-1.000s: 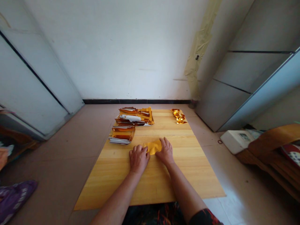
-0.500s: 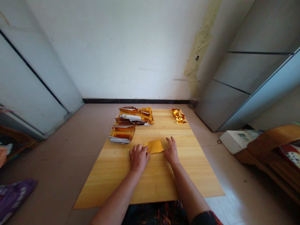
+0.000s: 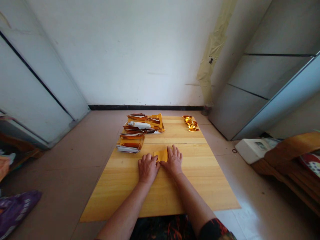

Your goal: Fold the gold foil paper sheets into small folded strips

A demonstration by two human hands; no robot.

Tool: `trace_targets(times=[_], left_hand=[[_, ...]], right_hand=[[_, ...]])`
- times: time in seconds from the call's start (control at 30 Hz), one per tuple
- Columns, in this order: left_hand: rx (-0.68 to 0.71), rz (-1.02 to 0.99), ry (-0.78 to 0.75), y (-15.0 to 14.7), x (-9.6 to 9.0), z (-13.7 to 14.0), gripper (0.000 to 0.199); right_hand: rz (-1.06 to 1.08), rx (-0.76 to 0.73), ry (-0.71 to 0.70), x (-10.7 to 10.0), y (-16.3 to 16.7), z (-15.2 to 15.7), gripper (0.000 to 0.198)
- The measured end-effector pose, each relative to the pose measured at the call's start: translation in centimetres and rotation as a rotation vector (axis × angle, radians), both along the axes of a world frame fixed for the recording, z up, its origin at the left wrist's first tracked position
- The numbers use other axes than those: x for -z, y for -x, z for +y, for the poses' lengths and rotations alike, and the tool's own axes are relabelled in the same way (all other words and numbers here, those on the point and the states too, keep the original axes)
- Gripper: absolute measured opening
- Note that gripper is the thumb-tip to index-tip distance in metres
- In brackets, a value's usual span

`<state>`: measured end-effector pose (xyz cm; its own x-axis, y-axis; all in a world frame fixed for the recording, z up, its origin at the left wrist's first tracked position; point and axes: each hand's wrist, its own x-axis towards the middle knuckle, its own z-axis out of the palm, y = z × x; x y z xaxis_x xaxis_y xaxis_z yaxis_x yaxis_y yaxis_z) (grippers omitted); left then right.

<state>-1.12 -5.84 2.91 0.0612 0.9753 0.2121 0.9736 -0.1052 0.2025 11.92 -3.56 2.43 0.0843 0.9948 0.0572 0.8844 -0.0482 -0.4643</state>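
A small folded sheet of yellow-gold paper (image 3: 162, 154) lies flat on a low wooden board (image 3: 200, 186). My left hand (image 3: 148, 168) rests with curled fingers on the sheet's left edge. My right hand (image 3: 173, 161) lies flat, fingers spread, over the sheet's right half and presses it down. Only a small strip of the paper shows between the two hands.
Stacks of gold foil paper (image 3: 131, 141) (image 3: 145, 123) stand at the board's far left. Several folded gold pieces (image 3: 191, 124) lie at the far right corner. A white box (image 3: 251, 150) and wooden furniture (image 3: 290, 156) are on the right, a purple cloth (image 3: 15, 210) on the floor at left.
My right hand slid right along the sheet, uncovering it, then came back left and now covers most of it. My left hand stayed in place.
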Motion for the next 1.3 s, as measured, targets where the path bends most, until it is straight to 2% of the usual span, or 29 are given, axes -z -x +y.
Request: trace_targets(times=[0.27, 0.67, 0.8, 0.9, 0.97, 1.07, 1.17, 1.3], left_hand=[[-0.013, -0.02, -0.013, 0.0, 0.0, 0.0, 0.024], [-0.046, -0.089, 0.006, 0.2, -0.2, -0.1, 0.028], [-0.049, -0.083, 0.028, 0.4, -0.1, -0.1, 0.03], [-0.045, -0.073, 0.029, 0.6, 0.0, -0.1, 0.031], [-0.046, -0.069, 0.021, 0.7, 0.1, 0.0, 0.031], [-0.039, -0.069, 0.01, 0.7, 0.2, 0.0, 0.031], [-0.048, -0.07, 0.017, 0.8, 0.2, 0.0, 0.031], [-0.054, -0.074, 0.078, 1.2, 0.0, 0.3, 0.032]], right_hand=[[0.085, -0.014, -0.037, 0.3, -2.1, -0.1, 0.072], [0.251, -0.014, -0.132, 1.9, -5.2, 0.7, 0.066], [0.311, 0.016, -0.232, 1.4, -5.3, 0.8, 0.061], [0.436, -0.009, -0.312, 0.4, -4.7, 0.8, 0.047], [0.581, -0.092, -0.262, -0.1, -3.8, 1.0, 0.035], [0.752, -0.194, -0.09, 0.0, -2.3, 1.3, 0.023], [0.747, -0.208, 0.036, 0.8, -1.5, 1.7, 0.015], [0.713, -0.171, 0.07, 1.6, -1.7, 1.9, 0.013]])
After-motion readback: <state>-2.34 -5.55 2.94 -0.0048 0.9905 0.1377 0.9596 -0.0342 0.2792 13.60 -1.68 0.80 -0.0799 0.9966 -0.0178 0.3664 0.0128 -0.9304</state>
